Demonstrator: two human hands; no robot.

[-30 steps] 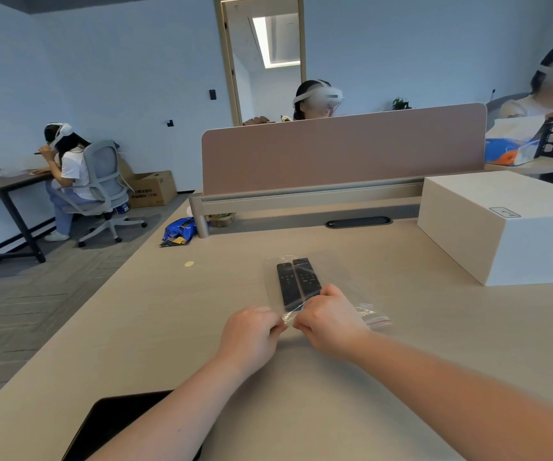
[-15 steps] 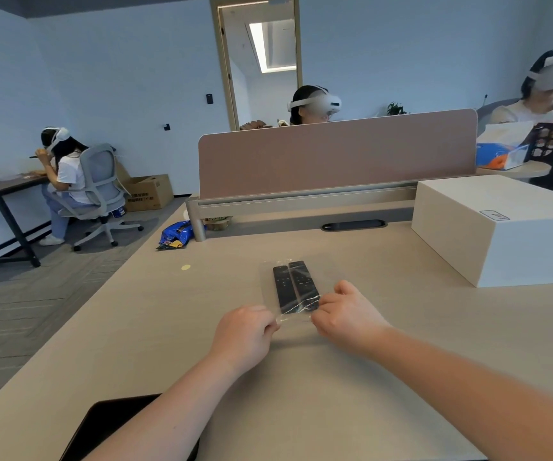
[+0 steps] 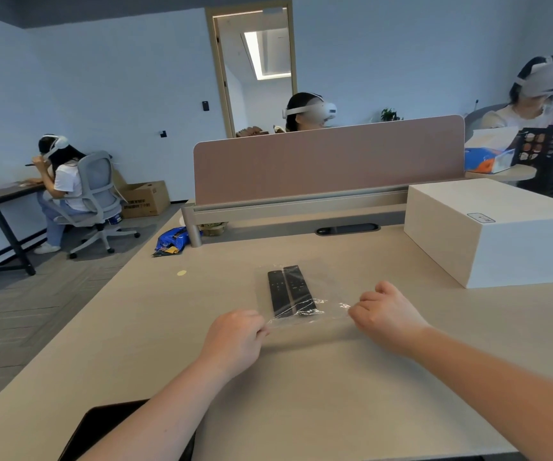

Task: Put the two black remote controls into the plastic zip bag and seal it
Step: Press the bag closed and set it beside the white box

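Two black remote controls [image 3: 290, 291] already side by side inside the clear plastic zip bag [image 3: 296, 294], lying flat on the beige desk [image 3: 335, 377], left of the white box [image 3: 498, 231]. Probably thin, limp, slippery film around stiff, light remotes; best taken at the near mouth strip, at its two ends. Left hand [image 3: 235, 339] curled tight, pinching the bag's near left corner. Right hand [image 3: 386, 309] curled tight at the near right corner, apparently pinching the strip taut.

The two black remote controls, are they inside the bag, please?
Inside: the two black remote controls lie side by side under the clear plastic zip bag. Whether it is sealed, cannot tell.
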